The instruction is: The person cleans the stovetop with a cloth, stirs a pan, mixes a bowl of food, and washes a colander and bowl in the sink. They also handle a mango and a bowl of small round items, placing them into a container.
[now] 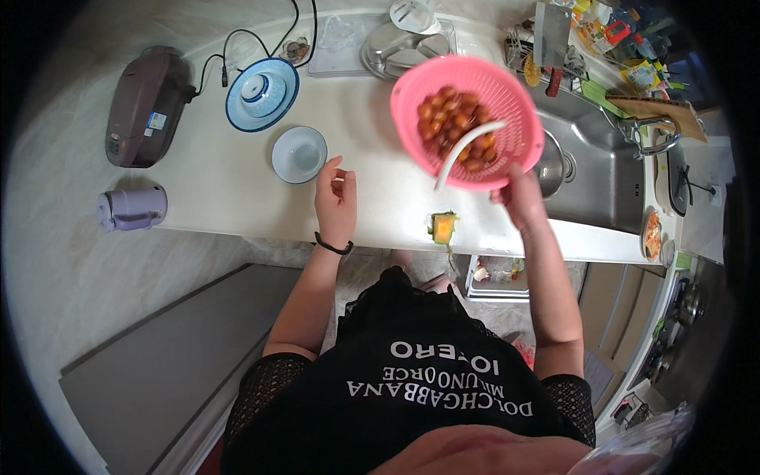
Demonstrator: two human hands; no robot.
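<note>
My right hand (519, 199) grips the near rim of a pink plastic colander (516, 101), which is tilted above the counter beside the sink. Reddish-brown fruits, perhaps jujubes, lie inside the colander (454, 122). A curved white handle (466, 148) crosses over them; what it belongs to is unclear. My left hand (336, 202) holds nothing, its fingers loosely bent and apart from the thumb. Just beyond its fingertips stands a small white bowl (298, 155); whether they touch is unclear. Near the counter's front edge lies an orange-fleshed piece with green rind (443, 228).
A stainless sink (599, 172) with a faucet (659, 133) is at right. A cleaver (552, 35) stands behind it. Stacked blue-rimmed dishes (279, 110), a dark appliance (148, 107) and a purple lidded cup (133, 208) stand left. Below the counter is an open bin (499, 294).
</note>
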